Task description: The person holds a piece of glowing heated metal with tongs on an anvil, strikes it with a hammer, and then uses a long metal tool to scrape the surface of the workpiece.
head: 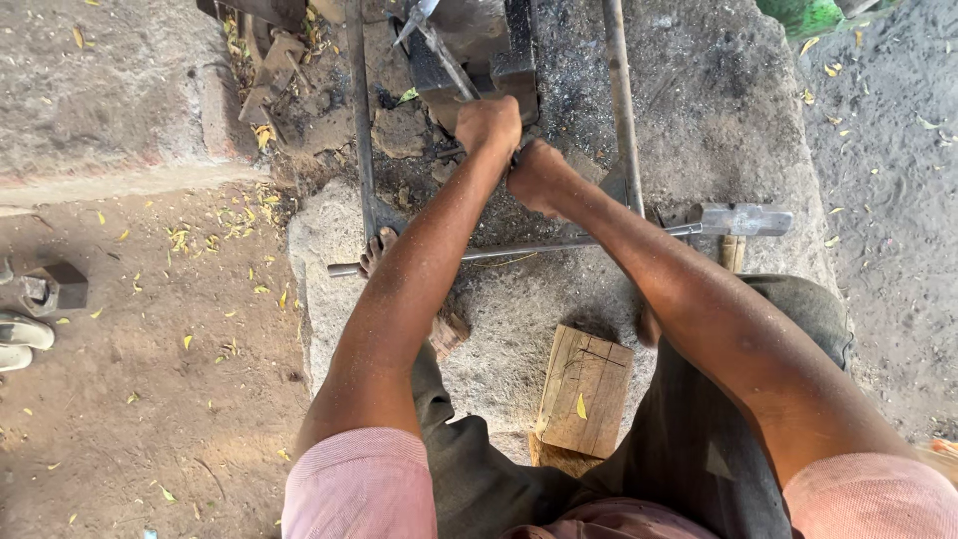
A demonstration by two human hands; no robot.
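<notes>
My left hand is closed around a thin grey metal tool that slants up and left to a pointed tip over a dark metal block. Just below and to the right, almost touching it, my right hand is a fist around the same tool's lower end; the part inside the fist is hidden. Both arms reach forward over a rough stone slab. My bare toes rest on the slab's left edge, on a long thin steel rod lying across it.
A steel hammer head on a wooden handle lies right of my right forearm. Two long bars run away from me. A wooden block sits near my knees. On the dirt at left are a dark metal block and sandals.
</notes>
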